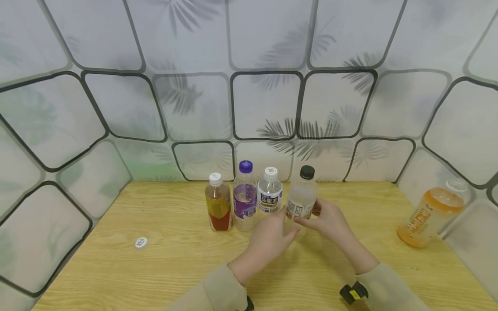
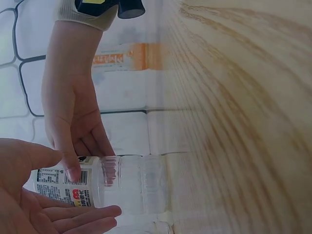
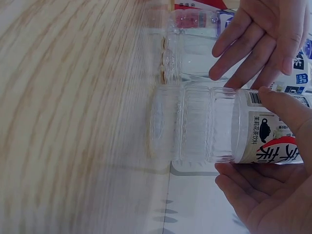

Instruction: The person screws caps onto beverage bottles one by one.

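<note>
My right hand grips a clear plastic bottle with a black cap, thumb on one side of its label and fingers on the other. In the right wrist view the label shows dark characters and a teapot, and the clear bottle base stands upright close over the wood. Fingers extended, my left hand is beside the same bottle; in the left wrist view its straight fingers lie along the label. Directly left stands a white-capped bottle with a blue-and-white label, partly behind the left hand.
A purple-capped bottle and a white-capped bottle with a yellow and red label continue the row leftward. A loose white cap lies on the wooden table. A large orange-and-clear bottle stands far right. Patterned fabric encloses the back.
</note>
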`<act>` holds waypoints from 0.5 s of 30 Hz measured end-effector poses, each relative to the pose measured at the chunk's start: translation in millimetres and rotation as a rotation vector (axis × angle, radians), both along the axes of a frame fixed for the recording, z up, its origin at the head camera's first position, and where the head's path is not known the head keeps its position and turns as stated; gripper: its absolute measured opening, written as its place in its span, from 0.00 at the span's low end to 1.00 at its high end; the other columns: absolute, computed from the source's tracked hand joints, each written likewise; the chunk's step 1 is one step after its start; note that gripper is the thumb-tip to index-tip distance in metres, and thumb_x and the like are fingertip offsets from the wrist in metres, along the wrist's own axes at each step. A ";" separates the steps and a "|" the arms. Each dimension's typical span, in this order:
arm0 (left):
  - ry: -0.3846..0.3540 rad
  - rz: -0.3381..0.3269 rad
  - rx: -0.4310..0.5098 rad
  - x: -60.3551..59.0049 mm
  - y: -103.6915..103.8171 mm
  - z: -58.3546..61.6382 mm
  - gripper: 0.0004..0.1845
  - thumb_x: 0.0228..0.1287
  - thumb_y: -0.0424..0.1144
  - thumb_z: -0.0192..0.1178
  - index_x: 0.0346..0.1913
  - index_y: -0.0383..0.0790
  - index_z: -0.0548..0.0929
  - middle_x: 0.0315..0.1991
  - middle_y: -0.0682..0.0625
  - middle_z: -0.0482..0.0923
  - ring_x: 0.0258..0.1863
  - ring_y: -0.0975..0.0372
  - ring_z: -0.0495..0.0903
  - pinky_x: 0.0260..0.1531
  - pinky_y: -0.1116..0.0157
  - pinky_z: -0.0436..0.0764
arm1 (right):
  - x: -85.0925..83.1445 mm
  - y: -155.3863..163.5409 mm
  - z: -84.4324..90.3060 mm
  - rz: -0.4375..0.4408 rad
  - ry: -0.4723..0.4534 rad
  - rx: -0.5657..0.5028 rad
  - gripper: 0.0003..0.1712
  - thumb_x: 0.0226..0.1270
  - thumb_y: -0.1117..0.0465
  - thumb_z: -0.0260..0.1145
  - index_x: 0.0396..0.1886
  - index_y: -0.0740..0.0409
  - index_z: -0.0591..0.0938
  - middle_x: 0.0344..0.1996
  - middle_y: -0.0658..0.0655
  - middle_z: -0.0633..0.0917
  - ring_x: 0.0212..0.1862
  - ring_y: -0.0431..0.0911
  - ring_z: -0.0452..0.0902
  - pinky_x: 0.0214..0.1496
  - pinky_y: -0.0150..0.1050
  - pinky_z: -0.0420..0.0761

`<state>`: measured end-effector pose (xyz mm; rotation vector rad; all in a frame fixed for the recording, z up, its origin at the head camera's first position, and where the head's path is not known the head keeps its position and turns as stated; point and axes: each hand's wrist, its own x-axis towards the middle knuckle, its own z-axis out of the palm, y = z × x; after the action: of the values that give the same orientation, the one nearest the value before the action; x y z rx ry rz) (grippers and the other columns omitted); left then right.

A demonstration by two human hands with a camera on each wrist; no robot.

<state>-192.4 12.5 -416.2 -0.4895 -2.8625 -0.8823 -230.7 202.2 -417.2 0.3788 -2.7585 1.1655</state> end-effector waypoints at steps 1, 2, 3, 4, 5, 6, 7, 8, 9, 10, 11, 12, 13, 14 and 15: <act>0.003 -0.001 0.000 0.5 -0.3 -0.3 0.36 0.74 0.50 0.67 0.74 0.31 0.74 0.61 0.38 0.87 0.47 0.52 0.92 0.45 0.62 0.91 | -0.1 -0.3 0.0 0.002 0.000 0.000 0.32 0.61 0.53 0.83 0.57 0.67 0.84 0.55 0.71 0.89 0.56 0.66 0.88 0.59 0.60 0.87; 0.006 -0.002 -0.001 0.8 -0.6 -0.9 0.36 0.74 0.50 0.67 0.74 0.31 0.74 0.61 0.38 0.87 0.48 0.52 0.92 0.46 0.62 0.91 | -0.3 -0.6 -0.1 0.002 0.001 0.000 0.32 0.61 0.53 0.83 0.57 0.67 0.83 0.55 0.71 0.89 0.56 0.66 0.88 0.59 0.60 0.87; 0.007 -0.002 0.000 1.4 -0.8 -1.0 0.36 0.74 0.50 0.68 0.74 0.31 0.74 0.61 0.38 0.87 0.48 0.51 0.91 0.47 0.61 0.91 | -0.6 -0.8 -0.4 0.002 0.001 0.001 0.32 0.61 0.53 0.83 0.57 0.67 0.83 0.55 0.71 0.89 0.56 0.66 0.88 0.60 0.60 0.87; 0.008 -0.003 0.001 1.9 -1.1 -1.2 0.36 0.74 0.51 0.67 0.74 0.31 0.74 0.61 0.38 0.86 0.49 0.51 0.91 0.48 0.60 0.91 | -0.7 -1.2 -0.5 0.002 0.001 0.002 0.32 0.61 0.53 0.83 0.57 0.67 0.83 0.55 0.71 0.89 0.56 0.66 0.87 0.60 0.60 0.87; 0.008 -0.004 0.001 2.4 -1.2 -1.4 0.36 0.74 0.51 0.67 0.74 0.31 0.74 0.62 0.38 0.86 0.51 0.50 0.91 0.50 0.59 0.91 | -0.8 -1.6 -0.5 0.003 0.000 0.003 0.32 0.61 0.53 0.82 0.57 0.67 0.83 0.55 0.71 0.89 0.56 0.66 0.87 0.60 0.60 0.87; 0.009 -0.004 0.000 2.8 -1.4 -1.6 0.36 0.74 0.51 0.67 0.74 0.32 0.74 0.62 0.38 0.86 0.53 0.49 0.91 0.52 0.58 0.90 | -1.0 -2.0 -0.6 0.001 0.000 0.006 0.32 0.61 0.53 0.82 0.58 0.67 0.83 0.55 0.71 0.89 0.57 0.66 0.87 0.60 0.60 0.87; 0.008 -0.003 -0.002 3.4 -1.5 -1.9 0.36 0.74 0.52 0.67 0.74 0.32 0.74 0.63 0.39 0.86 0.54 0.49 0.90 0.53 0.57 0.90 | -1.2 -2.5 -0.8 0.000 -0.002 0.006 0.32 0.62 0.53 0.82 0.58 0.67 0.83 0.56 0.71 0.88 0.57 0.67 0.87 0.60 0.60 0.86; 0.004 -0.003 -0.002 3.8 -1.5 -1.6 0.36 0.74 0.52 0.67 0.75 0.33 0.74 0.62 0.39 0.86 0.54 0.49 0.90 0.54 0.56 0.90 | -1.4 -2.9 -0.8 0.000 -0.003 0.008 0.32 0.62 0.52 0.82 0.58 0.68 0.83 0.56 0.72 0.88 0.57 0.67 0.87 0.60 0.60 0.86; 0.001 -0.002 -0.002 4.1 -1.6 -1.6 0.36 0.74 0.53 0.67 0.75 0.33 0.74 0.62 0.39 0.86 0.54 0.49 0.90 0.54 0.56 0.90 | -1.5 -3.3 -0.7 0.000 -0.005 0.008 0.32 0.62 0.52 0.82 0.58 0.68 0.82 0.56 0.72 0.88 0.57 0.67 0.87 0.61 0.60 0.86; -0.001 -0.001 -0.002 4.3 -1.6 -1.5 0.36 0.74 0.53 0.67 0.75 0.33 0.74 0.62 0.39 0.86 0.54 0.49 0.90 0.53 0.56 0.90 | -1.7 -3.8 -0.5 -0.001 -0.008 0.009 0.33 0.62 0.52 0.82 0.59 0.68 0.82 0.56 0.72 0.88 0.58 0.67 0.87 0.61 0.60 0.86; -0.004 0.001 -0.003 4.5 -1.6 -1.4 0.36 0.74 0.53 0.67 0.75 0.34 0.74 0.61 0.39 0.87 0.53 0.49 0.90 0.53 0.56 0.90 | -1.9 -4.3 -0.3 -0.001 -0.011 0.008 0.33 0.63 0.52 0.82 0.59 0.68 0.82 0.56 0.72 0.88 0.58 0.67 0.86 0.62 0.60 0.86; -0.004 0.002 -0.003 4.6 -1.7 -1.0 0.36 0.74 0.53 0.67 0.75 0.34 0.74 0.61 0.39 0.87 0.52 0.49 0.91 0.52 0.56 0.90 | -1.8 -4.8 0.0 0.000 -0.014 0.006 0.33 0.63 0.52 0.82 0.59 0.68 0.82 0.56 0.72 0.88 0.58 0.67 0.86 0.62 0.60 0.86; -0.005 0.003 -0.002 4.9 -1.9 -0.7 0.36 0.74 0.53 0.67 0.75 0.34 0.74 0.61 0.39 0.87 0.52 0.49 0.91 0.52 0.56 0.90 | -2.4 -5.0 -0.1 0.002 -0.014 0.003 0.33 0.63 0.52 0.82 0.60 0.68 0.82 0.57 0.72 0.88 0.59 0.67 0.86 0.62 0.60 0.86; -0.003 0.003 -0.002 5.1 -2.0 -0.4 0.36 0.74 0.53 0.66 0.75 0.34 0.74 0.61 0.39 0.87 0.51 0.49 0.91 0.52 0.57 0.90 | -3.0 -5.3 -0.2 0.003 -0.014 0.003 0.33 0.63 0.52 0.81 0.60 0.68 0.82 0.57 0.72 0.88 0.59 0.67 0.86 0.62 0.60 0.86; 0.000 0.004 -0.004 5.3 -2.3 -0.3 0.36 0.74 0.53 0.66 0.75 0.34 0.74 0.60 0.39 0.87 0.51 0.49 0.91 0.51 0.57 0.90 | -3.7 -5.4 -0.5 0.003 -0.013 0.001 0.33 0.63 0.52 0.81 0.60 0.68 0.82 0.57 0.72 0.88 0.59 0.67 0.86 0.62 0.60 0.86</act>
<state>-187.1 10.3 -416.5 -0.4843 -2.8648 -0.8767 -234.4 196.8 -417.7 0.3772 -2.7711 1.1715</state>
